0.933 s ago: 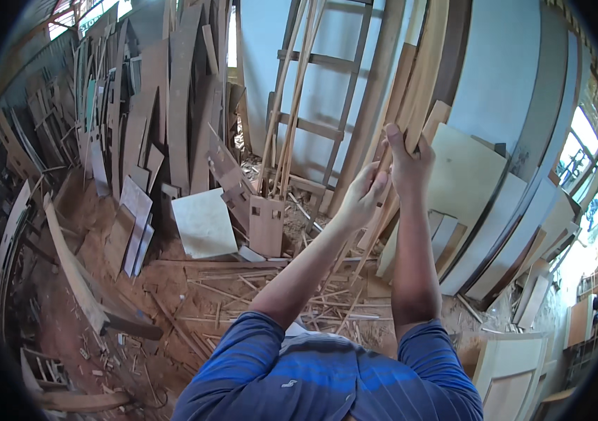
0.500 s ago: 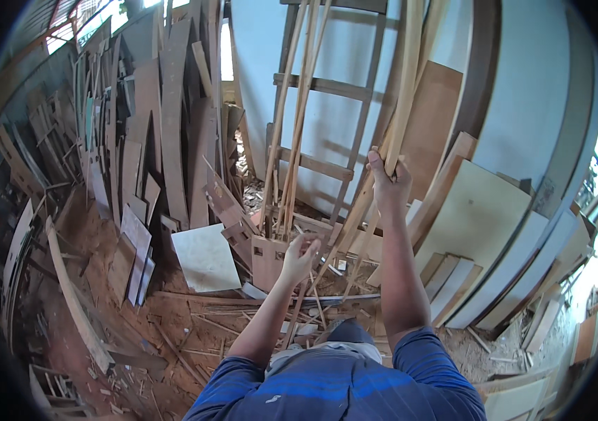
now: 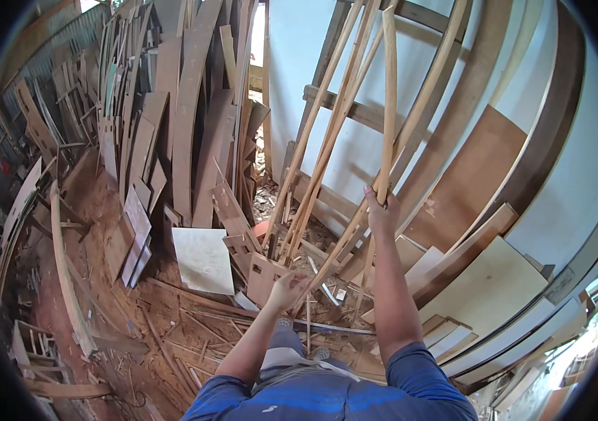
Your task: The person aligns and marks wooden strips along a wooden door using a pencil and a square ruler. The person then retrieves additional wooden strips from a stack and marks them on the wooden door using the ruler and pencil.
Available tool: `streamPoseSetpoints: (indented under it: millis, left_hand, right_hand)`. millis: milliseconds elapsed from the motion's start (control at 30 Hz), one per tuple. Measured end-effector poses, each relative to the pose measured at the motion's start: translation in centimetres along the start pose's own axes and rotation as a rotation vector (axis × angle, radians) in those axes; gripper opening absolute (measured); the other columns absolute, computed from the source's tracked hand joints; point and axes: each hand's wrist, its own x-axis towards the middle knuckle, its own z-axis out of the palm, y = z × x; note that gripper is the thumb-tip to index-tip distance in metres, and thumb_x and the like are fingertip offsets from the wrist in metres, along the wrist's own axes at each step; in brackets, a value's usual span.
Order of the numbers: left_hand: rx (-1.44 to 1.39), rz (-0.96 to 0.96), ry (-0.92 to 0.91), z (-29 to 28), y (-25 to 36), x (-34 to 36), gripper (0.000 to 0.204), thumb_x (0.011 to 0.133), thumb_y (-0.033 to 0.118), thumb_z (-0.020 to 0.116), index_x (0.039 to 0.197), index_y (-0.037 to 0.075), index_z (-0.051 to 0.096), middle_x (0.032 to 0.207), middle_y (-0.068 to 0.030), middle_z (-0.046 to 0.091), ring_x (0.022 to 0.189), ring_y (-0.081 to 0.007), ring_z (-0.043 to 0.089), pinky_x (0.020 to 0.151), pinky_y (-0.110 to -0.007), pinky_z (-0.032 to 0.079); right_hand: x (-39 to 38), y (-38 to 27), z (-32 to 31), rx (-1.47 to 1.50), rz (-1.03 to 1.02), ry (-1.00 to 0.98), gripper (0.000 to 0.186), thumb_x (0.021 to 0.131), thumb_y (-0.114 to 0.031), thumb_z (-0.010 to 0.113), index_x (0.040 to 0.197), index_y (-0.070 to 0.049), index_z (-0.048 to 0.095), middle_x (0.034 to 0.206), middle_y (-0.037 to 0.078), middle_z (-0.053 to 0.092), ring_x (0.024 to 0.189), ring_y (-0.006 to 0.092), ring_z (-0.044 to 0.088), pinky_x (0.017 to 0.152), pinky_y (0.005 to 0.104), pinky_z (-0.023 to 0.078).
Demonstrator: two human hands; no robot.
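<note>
My right hand (image 3: 383,212) is closed around a long, narrow wooden strip (image 3: 390,91), which stands nearly upright in front of me. Another long strip (image 3: 421,105) leans diagonally just behind that hand. Lower and further left, my left hand (image 3: 289,290) hovers with its fingers loosely curled and seems to hold nothing. Close beside it is a short brown board with square holes (image 3: 262,274). Several thin strips (image 3: 327,140) lean together against a wooden ladder-like frame (image 3: 358,109) ahead. The palm side of my left hand is hidden.
Tall planks (image 3: 193,105) stand stacked along the left. A pale square panel (image 3: 203,259) leans low near the middle. Large sheets (image 3: 485,295) lean at the right. Offcuts and scraps (image 3: 193,323) litter the dirt floor, and a curved timber (image 3: 67,274) lies further left.
My right hand, still gripping the strip, has come lower, and the strip's upper end now shows. My left hand has lowered slightly toward the board with holes. The view has shifted.
</note>
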Motion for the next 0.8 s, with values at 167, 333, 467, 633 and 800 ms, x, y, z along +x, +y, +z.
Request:
streamPoseSetpoints:
  millis: [167, 333, 467, 633, 800]
  left_hand:
    - [0.067, 0.188, 0.286, -3.2, 0.6, 15.1, 0.027, 0.103, 0.019, 0.074, 0.122, -0.001, 0.072, 0.102, -0.013, 0.079, 0.094, -0.021, 0.076, 0.084, -0.036, 0.059]
    - [0.184, 0.328, 0.485, -3.2, 9.0, 30.0, 0.031, 0.103, 0.024, 0.072, 0.125, 0.002, 0.07, 0.124, -0.0193, 0.074, 0.123, -0.0349, 0.068, 0.105, -0.046, 0.053]
    - [0.286, 0.595, 0.724, -6.8, 9.9, 40.8, 0.038, 0.104, 0.027, 0.072, 0.132, 0.002, 0.066, 0.131, -0.022, 0.07, 0.125, -0.0385, 0.065, 0.106, -0.048, 0.051]
    - [0.1, 0.35, 0.43, -6.2, 12.3, 45.8, 0.034, 0.108, 0.035, 0.068, 0.114, 0.002, 0.072, 0.099, -0.019, 0.078, 0.092, -0.0372, 0.076, 0.081, -0.048, 0.058]
    - [-0.318, 0.395, 0.193, -7.7, 11.8, 47.6, 0.05, 0.115, 0.045, 0.053, 0.098, 0.0, 0.066, 0.079, -0.0073, 0.065, 0.077, -0.0183, 0.063, 0.072, -0.037, 0.051]
  right_hand:
    - [5.5, 1.8, 4.5, 0.085, -0.068, 0.038, 0.036, 0.098, -0.034, 0.083, 0.11, 0.0, 0.077, 0.084, 0.001, 0.068, 0.078, 0.0095, 0.059, 0.074, 0.0299, 0.049]
    - [9.6, 6.2, 4.8, 0.032, 0.018, 0.092, 0.029, 0.099, -0.027, 0.083, 0.105, 0.0, 0.077, 0.084, -0.001, 0.07, 0.079, 0.0083, 0.06, 0.073, 0.029, 0.049]
    - [9.9, 6.5, 8.5, 0.053, -0.036, 0.072, 0.033, 0.1, -0.026, 0.081, 0.117, 0.002, 0.077, 0.089, 0.0, 0.072, 0.082, 0.0095, 0.063, 0.078, 0.0288, 0.053]
    - [8.6, 7.3, 6.9, 0.181, -0.01, 0.11, 0.049, 0.104, -0.023, 0.077, 0.145, 0.002, 0.067, 0.121, 0.009, 0.076, 0.107, 0.0125, 0.067, 0.099, 0.0289, 0.053]
    - [7.3, 6.6, 6.6, 0.113, 0.025, 0.113, 0.047, 0.102, -0.025, 0.08, 0.141, 0.0, 0.071, 0.107, 0.002, 0.078, 0.09, 0.0066, 0.063, 0.082, 0.0253, 0.051]
